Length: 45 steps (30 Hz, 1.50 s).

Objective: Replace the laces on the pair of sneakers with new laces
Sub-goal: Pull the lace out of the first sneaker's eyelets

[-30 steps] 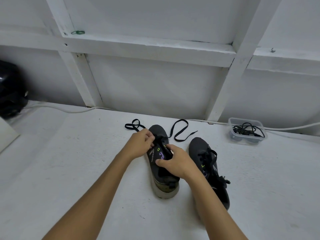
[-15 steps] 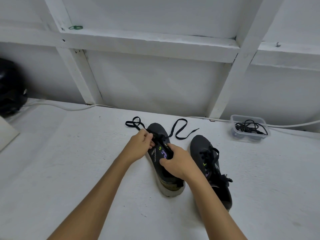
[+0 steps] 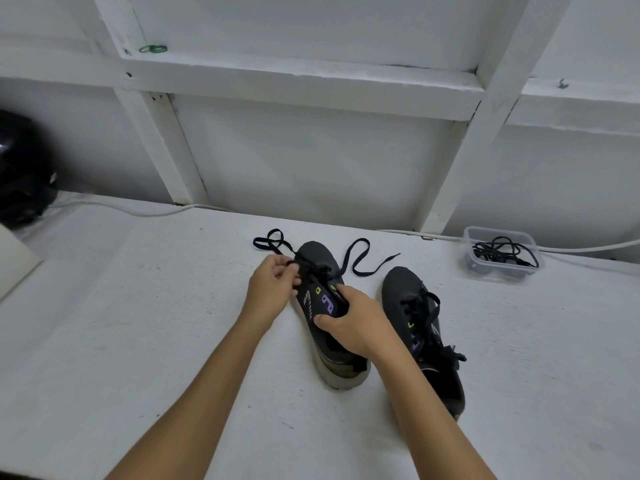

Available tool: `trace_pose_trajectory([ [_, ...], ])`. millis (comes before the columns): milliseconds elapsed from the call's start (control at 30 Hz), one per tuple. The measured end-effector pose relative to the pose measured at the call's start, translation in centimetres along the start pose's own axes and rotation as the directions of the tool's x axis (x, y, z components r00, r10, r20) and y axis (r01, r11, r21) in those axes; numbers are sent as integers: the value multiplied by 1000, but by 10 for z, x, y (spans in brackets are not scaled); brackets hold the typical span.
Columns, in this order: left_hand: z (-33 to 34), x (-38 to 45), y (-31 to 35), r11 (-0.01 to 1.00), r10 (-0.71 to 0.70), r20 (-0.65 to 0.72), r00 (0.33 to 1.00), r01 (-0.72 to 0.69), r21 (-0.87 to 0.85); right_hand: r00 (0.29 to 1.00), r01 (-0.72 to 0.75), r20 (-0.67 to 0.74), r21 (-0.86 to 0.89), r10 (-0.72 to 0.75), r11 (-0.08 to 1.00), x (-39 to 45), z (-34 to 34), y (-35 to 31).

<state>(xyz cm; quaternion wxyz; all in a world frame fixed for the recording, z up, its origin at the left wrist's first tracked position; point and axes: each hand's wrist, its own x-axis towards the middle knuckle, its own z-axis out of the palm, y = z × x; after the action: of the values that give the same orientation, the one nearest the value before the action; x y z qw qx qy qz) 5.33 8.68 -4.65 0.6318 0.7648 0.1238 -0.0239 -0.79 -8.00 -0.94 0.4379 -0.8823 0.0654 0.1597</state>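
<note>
We see a dark sneaker (image 3: 320,306) lying toe away from us on a white table (image 3: 138,341). Our left hand (image 3: 273,292) sits at its left side near the toe, fingers curled, pinching the black lace (image 3: 356,261), whose loose ends trail past the toe on both sides. Our right hand (image 3: 353,323) grips the sneaker's tongue area, thumb and fingers bent around it. Right of this sneaker lies a second shoe (image 3: 419,327), laced. Further right, by the wall, a clear tub (image 3: 502,251) holds black laces
</note>
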Motion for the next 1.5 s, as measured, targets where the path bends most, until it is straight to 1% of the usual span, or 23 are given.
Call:
trace_pose_trajectory([
  [100,4,-8,-13,990,3,113,994,-19,141,1000,7,-4,-5,-8,1000,1,0,1],
  [233,4,-7,-9,965,147,20,989,-148,215,1000,8,0,-8,-8,1000,1,0,0],
  [367,1,-4,-3,909,226,127,966,-256,329,1000,9,3,-7,-9,1000,1,-1,0],
  [400,-1,-1,-1,905,239,95,967,-257,339,1000,10,4,-6,-10,1000,1,-1,0],
  [467,-7,6,3,951,207,-97,974,-176,255,1000,8,10,4,-8,1000,0,-2,0],
  [533,-13,10,9,997,71,-285,956,-69,17,1000,10,17,4,-10,1000,0,-1,0],
  [567,-15,11,8,998,8,-303,953,-28,-63,1000,10,20,-4,-10,1000,0,-1,0],
  [633,-16,7,0,998,-48,-203,978,40,-41,1000,7,21,-12,-7,1000,2,0,-1],
  [700,-11,-3,-11,995,-89,-12,996,90,43,1000,5,14,-13,-5,1000,2,0,0],
  [733,-7,-9,-15,994,-82,53,995,78,77,1000,6,9,-18,-6,1000,2,0,0],
  [767,-1,-13,-18,994,-43,73,996,36,99,1000,9,5,-25,-9,1000,2,0,0],
  [833,10,-18,-17,986,64,5,998,-64,152,1000,13,5,-38,-13,999,3,1,-1],
  [1000,21,-11,-11,965,167,-91,982,-144,219,1000,5,0,-13,-5,1000,0,-1,0],
  [1067,11,-3,-7,994,107,-313,944,-91,64,1000,-1,10,-2,1,1000,-2,-1,-2],
  [1100,3,1,-3,996,36,-442,896,-68,-57,1000,-2,13,-2,2,1000,-2,-2,-2],
  [1133,-6,4,1,986,-43,-530,847,-50,-161,1000,-5,18,-4,5,1000,-2,-2,-2],
  [1167,-13,6,4,978,-99,-554,827,-23,-209,1000,-6,21,-6,6,1000,-3,-2,-3],
  [1200,-19,6,3,979,-124,-516,847,21,-201,1000,-7,23,-9,7,1000,-2,-1,-3],
  [1233,-20,4,1,986,-125,-430,894,64,-154,1000,-5,22,-16,5,1000,-2,-1,-2],
  [1300,-13,-8,-6,993,-117,-168,979,119,5,1000,-8,15,-34,8,999,0,0,-2],
  [1333,-7,-14,-10,992,-101,-57,993,105,69,1000,-9,12,-42,10,999,0,0,-2],
  [1367,-1,-19,-14,991,-73,1,997,72,110,1000,-8,10,-45,8,999,0,0,-2],
  [1500,17,-21,-10,978,78,-62,995,-65,197,1000,-10,7,-35,11,999,0,0,-2],
])
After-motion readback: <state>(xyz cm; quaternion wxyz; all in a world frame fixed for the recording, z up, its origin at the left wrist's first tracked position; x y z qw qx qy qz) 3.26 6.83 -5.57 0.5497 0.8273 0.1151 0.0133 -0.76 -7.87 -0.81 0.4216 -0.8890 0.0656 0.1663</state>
